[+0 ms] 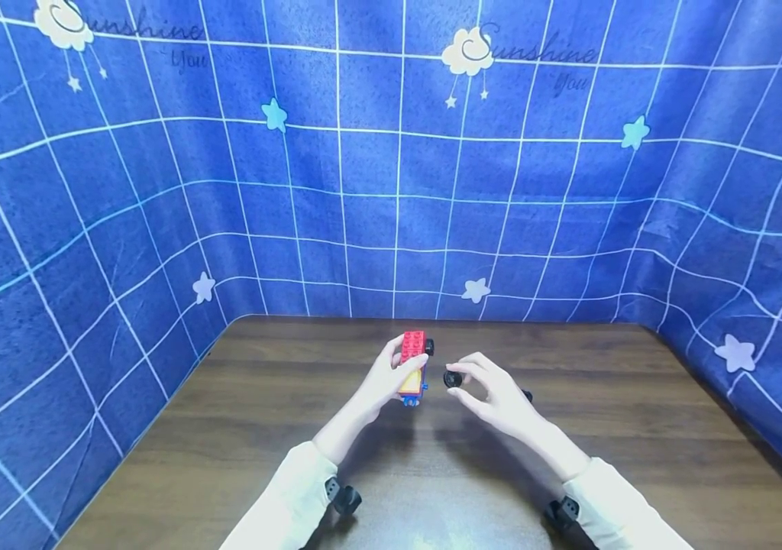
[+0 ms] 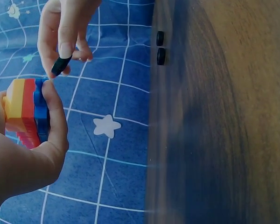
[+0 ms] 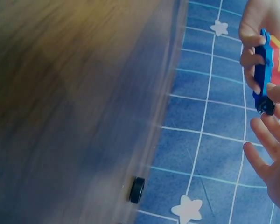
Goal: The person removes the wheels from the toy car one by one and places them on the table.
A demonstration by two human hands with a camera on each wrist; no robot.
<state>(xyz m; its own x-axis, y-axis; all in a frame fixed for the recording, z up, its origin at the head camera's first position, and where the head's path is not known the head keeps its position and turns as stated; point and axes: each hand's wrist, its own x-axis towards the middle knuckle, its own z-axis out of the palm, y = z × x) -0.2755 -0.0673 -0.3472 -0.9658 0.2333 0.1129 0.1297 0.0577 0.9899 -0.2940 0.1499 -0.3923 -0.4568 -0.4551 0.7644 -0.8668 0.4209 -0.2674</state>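
A toy car (image 1: 413,368) of red, yellow and blue building blocks is held in my left hand (image 1: 382,380), above the table. On its right side, near the far red end, sits a black wheel (image 1: 429,347). My right hand (image 1: 497,393) pinches another black toy wheel (image 1: 453,379) between thumb and fingers, a little to the right of the car. The left wrist view shows this wheel (image 2: 60,66) tilted, just above the blue base (image 2: 41,109). In the right wrist view, the blue base faces the camera and fingers of both hands surround the car.
Two loose black wheels (image 2: 161,56) stand on the brown wooden table (image 1: 281,428); my right hand mostly hides them in the head view. A blue curtain (image 1: 370,168) with white grid lines and stars surrounds the table's back and sides. Small black devices (image 1: 346,499) are strapped at both wrists.
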